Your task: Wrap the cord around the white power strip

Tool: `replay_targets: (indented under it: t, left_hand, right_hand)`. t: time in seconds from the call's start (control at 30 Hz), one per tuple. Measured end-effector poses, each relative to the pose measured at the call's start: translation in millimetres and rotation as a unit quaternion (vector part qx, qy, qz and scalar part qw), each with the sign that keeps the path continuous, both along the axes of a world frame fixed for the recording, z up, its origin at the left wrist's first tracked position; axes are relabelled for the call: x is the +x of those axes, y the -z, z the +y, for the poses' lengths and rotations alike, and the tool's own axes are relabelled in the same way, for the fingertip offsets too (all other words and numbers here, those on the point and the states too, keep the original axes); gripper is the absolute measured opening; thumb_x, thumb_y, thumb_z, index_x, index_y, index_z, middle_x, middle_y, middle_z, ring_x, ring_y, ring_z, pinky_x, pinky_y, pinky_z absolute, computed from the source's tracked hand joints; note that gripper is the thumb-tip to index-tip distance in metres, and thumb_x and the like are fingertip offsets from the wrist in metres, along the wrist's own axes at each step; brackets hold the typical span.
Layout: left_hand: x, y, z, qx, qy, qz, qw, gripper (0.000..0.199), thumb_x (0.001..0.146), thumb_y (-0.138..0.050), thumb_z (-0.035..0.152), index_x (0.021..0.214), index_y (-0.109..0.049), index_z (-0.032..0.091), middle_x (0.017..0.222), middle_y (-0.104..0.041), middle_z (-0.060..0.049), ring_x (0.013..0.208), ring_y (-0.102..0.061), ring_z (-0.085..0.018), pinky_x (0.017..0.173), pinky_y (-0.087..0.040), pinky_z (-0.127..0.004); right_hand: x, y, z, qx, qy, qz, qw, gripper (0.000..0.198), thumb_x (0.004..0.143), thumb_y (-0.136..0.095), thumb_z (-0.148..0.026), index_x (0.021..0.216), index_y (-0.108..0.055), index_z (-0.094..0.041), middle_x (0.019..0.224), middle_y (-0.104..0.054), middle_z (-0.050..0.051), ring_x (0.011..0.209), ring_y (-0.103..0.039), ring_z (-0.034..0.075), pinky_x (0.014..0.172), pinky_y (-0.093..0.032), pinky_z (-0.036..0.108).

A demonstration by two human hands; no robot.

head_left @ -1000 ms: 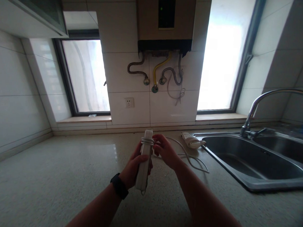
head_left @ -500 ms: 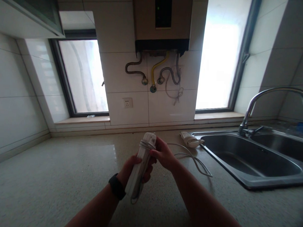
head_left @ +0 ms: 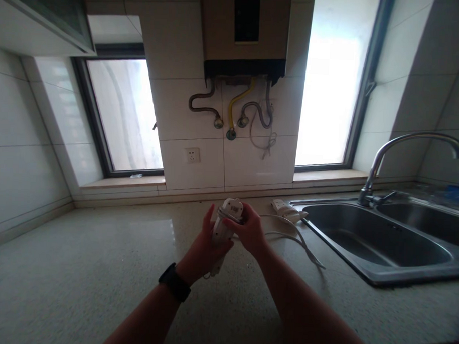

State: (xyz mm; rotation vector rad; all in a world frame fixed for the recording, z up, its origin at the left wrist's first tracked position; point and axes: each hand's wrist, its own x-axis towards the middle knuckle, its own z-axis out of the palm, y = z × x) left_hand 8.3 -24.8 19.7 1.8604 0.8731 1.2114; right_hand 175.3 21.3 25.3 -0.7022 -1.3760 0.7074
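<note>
Left hand (head_left: 202,254) curls round the white bar (head_left: 220,233); right hand (head_left: 250,230) pinches its top. If fingers slip, cord (head_left: 222,212) beside them could unwind.

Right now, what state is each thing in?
Strip: held, tilted
Cord: partly wound round the strip, partly loose on the counter
Left hand: closed round the strip
Right hand: closed at the wound cord
White bundle: lying beside the sink
Tap: no running water visible
Socket: nothing plugged in
Heater: display dark
</note>
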Motion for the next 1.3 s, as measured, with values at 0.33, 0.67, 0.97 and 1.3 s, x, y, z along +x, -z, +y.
replay_targets:
  t: [0.33,0.67,0.97,1.3]
  left_hand:
    - [4.5,-9.8,-15.0,0.025,0.004,-0.102,0.994,0.050,0.098,-0.047,0.040,0.144,-0.035,0.026,0.125,-0.064,-0.010,0.107,-0.061,-0.021,0.095,-0.043,-0.037]
    - [3.8,-6.3,-12.2,-0.003,-0.047,-0.105,0.993,0.037,0.097,-0.045,0.048,0.127,-0.042,0.026,0.100,-0.068,-0.004,0.081,-0.060,-0.015,0.074,-0.045,-0.029]
    - [1.1,-11.4,-10.1,-0.015,-0.057,-0.050,0.997,0.054,0.093,-0.053,0.046,0.143,-0.039,0.030,0.119,-0.063,-0.010,0.085,-0.064,-0.019,0.074,-0.049,-0.034]
    - [11.6,15.5,-6.0,0.061,-0.122,0.009,0.991,0.103,0.070,-0.076,0.019,0.155,-0.018,0.026,0.150,-0.038,-0.022,0.119,-0.058,-0.039,0.095,-0.045,-0.049]
  right_hand:
    - [-3.2,1.1,-5.1,0.008,-0.029,-0.037,0.999,0.057,0.062,-0.087,-0.034,0.110,-0.061,-0.017,0.095,-0.071,0.008,0.085,-0.066,0.022,0.076,-0.054,0.034]
    - [-7.1,-1.7,-12.6,0.021,-0.036,-0.031,0.999,0.058,0.062,-0.087,-0.030,0.112,-0.061,-0.018,0.093,-0.070,0.006,0.082,-0.065,0.020,0.073,-0.053,0.031]
    - [-6.4,3.8,-4.3,0.007,0.065,-0.039,0.997,0.061,0.062,-0.087,-0.039,0.114,-0.062,-0.018,0.094,-0.071,0.008,0.079,-0.066,0.021,0.070,-0.054,0.033]
    - [-13.4,3.2,-6.5,-0.032,0.149,-0.089,0.984,0.065,0.062,-0.084,-0.050,0.114,-0.062,-0.017,0.090,-0.070,0.008,0.074,-0.066,0.020,0.064,-0.053,0.031]
